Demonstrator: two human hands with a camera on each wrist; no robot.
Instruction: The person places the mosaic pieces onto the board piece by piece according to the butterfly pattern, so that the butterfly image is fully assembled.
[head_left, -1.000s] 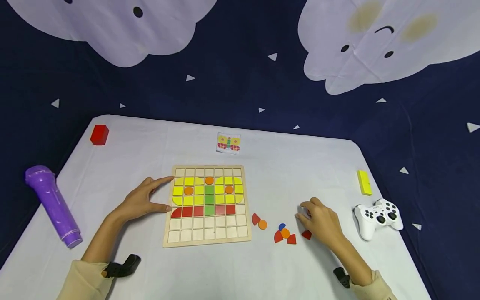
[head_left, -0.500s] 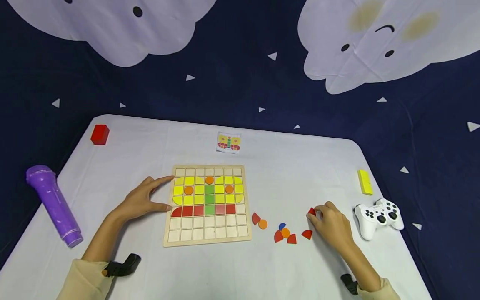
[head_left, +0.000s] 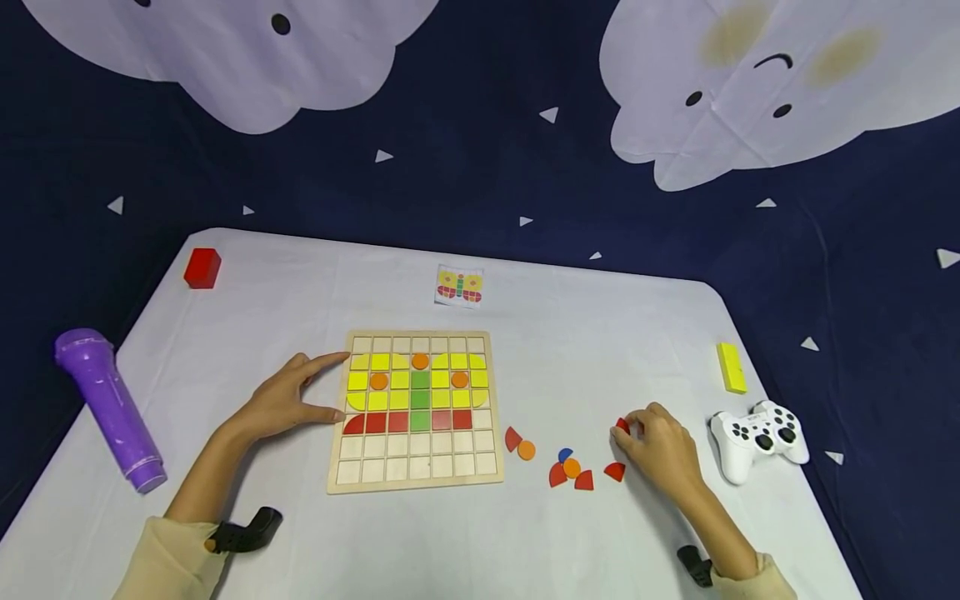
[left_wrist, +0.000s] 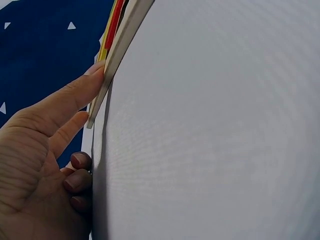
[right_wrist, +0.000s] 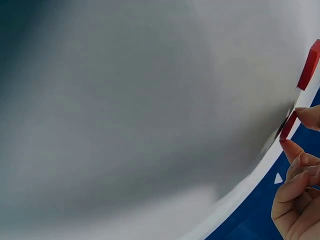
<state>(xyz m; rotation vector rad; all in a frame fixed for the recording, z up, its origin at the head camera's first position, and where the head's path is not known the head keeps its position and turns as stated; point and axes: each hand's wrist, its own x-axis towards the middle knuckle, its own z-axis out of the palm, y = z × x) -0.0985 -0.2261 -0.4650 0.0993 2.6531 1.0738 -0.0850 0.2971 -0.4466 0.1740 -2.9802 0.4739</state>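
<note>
- red piece (head_left: 622,425): pinched between thumb and fingertips of the right hand (head_left: 663,454), raised just off the white table (head_left: 600,333), right of the loose pieces (head_left: 570,468) and left of the white game controller (head_left: 757,437); its edge is seen between the fingertips (right_wrist: 300,150) in the right wrist view, seemingly held for carrying.
- wooden grid board (head_left: 416,412): lies mid-table, part filled with yellow, orange, green and red tiles; steadied at its left edge by the left hand (head_left: 288,400), fingers straight and spread, nothing grasped.
- pattern card (head_left: 459,286): laid beyond the board, likely as a reference.
- purple microphone (head_left: 108,408), red block (head_left: 202,267), yellow block (head_left: 731,367): set well apart at the table's margins.
- hidden or unclear: the held piece's shape is mostly covered by fingers; the board is cut to an edge strip (left_wrist: 122,45) in the left wrist view.
</note>
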